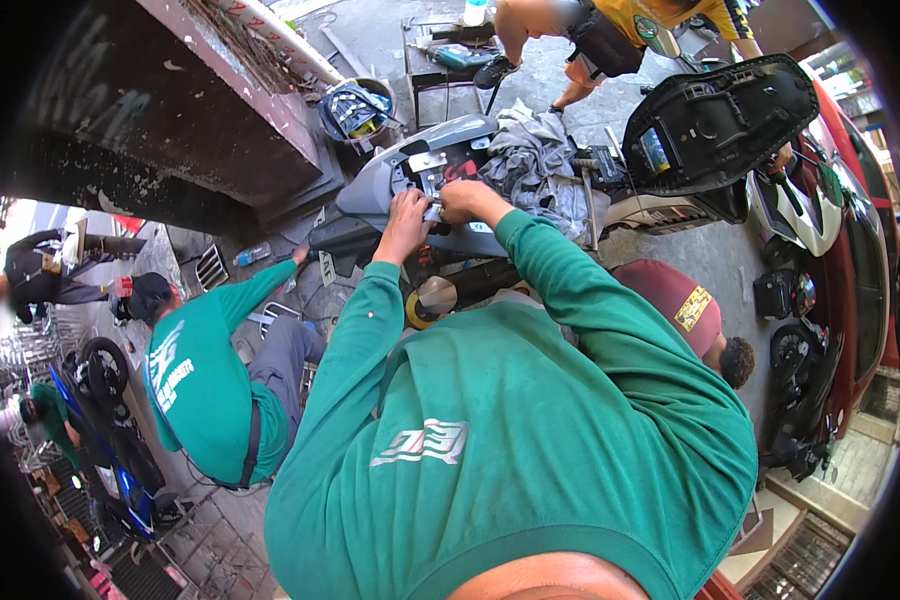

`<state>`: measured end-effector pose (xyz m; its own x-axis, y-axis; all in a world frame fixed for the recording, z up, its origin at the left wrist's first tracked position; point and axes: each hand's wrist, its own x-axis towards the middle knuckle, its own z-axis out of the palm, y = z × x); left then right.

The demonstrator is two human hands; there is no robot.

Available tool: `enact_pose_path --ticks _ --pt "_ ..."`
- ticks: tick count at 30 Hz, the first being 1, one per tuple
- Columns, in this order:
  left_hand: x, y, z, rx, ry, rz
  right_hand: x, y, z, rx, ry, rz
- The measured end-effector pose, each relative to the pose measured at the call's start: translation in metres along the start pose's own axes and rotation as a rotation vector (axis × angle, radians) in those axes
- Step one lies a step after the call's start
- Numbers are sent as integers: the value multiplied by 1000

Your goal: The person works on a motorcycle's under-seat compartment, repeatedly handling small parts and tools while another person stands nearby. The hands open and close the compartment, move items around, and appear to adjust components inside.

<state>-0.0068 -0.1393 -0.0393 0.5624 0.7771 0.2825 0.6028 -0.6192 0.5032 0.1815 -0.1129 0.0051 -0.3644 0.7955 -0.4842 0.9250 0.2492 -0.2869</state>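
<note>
Both my hands are together over the opened tail of a grey scooter (364, 194). My left hand (404, 226) has its fingers bent and pressed at the panel's inner edge. Close beside it, my right hand (460, 203) is curled closed. A small metallic part shows between them, too little of it visible to name. Red and dark parts lie in the opening just beyond my hands. A crumpled grey cloth (526, 160) covers the scooter's middle, right of my right hand. Farther right, the black seat (735, 115) is tipped up, underside showing.
A co-worker in green (210, 370) reaches toward the scooter's tail from the left. Someone in a maroon cap (670, 300) is close on my right; a person in yellow (620, 35) is across. A bucket (380, 100) stands beyond the tail, beside a dark pillar (160, 110). Motorcycles and a red car (860, 260) flank us.
</note>
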Motion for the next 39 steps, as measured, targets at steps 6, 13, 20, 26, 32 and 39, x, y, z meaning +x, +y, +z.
enact_pose_path --ticks 6,13,20,26,32,39 --pt "3 0 0 -11 -10 -22 -3 -14 3 -12 70 92" --pt "-1 -7 6 -5 16 -19 -5 0 17 -56 208 65" --pt "3 -13 9 -1 -89 -54 -12 -16 20 -91 291 13" --pt "2 -2 1 -21 -46 -13 -11 -9 11 1 159 85" --pt "2 -3 0 -2 -51 -18 -7 -13 20 -14 213 11" --pt "4 -3 0 6 -117 -66 -11 -14 14 -59 173 59"
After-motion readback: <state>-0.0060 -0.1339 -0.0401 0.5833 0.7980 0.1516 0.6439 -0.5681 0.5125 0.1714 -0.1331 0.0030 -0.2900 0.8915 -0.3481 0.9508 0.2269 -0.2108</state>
